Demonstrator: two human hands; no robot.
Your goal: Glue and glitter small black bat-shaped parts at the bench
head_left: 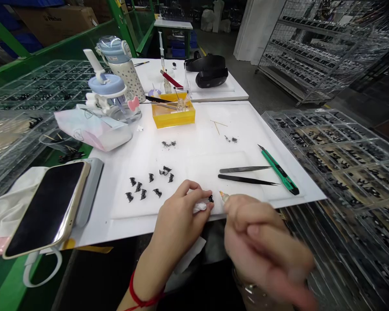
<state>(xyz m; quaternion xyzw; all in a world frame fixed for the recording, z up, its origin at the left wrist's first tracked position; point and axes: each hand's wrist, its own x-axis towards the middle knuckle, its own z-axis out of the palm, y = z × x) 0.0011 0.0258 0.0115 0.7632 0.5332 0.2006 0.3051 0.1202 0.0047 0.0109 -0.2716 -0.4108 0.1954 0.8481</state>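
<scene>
My left hand (pixel 181 211) pinches a small black piece (pixel 210 198) between thumb and forefinger at the front edge of the white foam pad (pixel 194 162). A bit of white tissue (pixel 200 207) is tucked in the same hand. Just to the right, my right hand (pixel 259 233), partly blurred, is closed round a thin tool with an orange-yellow tip (pixel 221 194) that points toward the black piece without touching it. Several black bat-shaped pieces (pixel 143 194) lie on the pad to the left. Two tweezers (pixel 246 179) and a green utility knife (pixel 280 170) lie behind my right hand.
A yellow tray (pixel 173 116) with tools stands at the back, left of two thin sticks (pixel 218 124). At the left are a phone (pixel 47 207), a tissue pack (pixel 92 127) and bottles (pixel 126 71). Compartment trays (pixel 337 151) flank the right side.
</scene>
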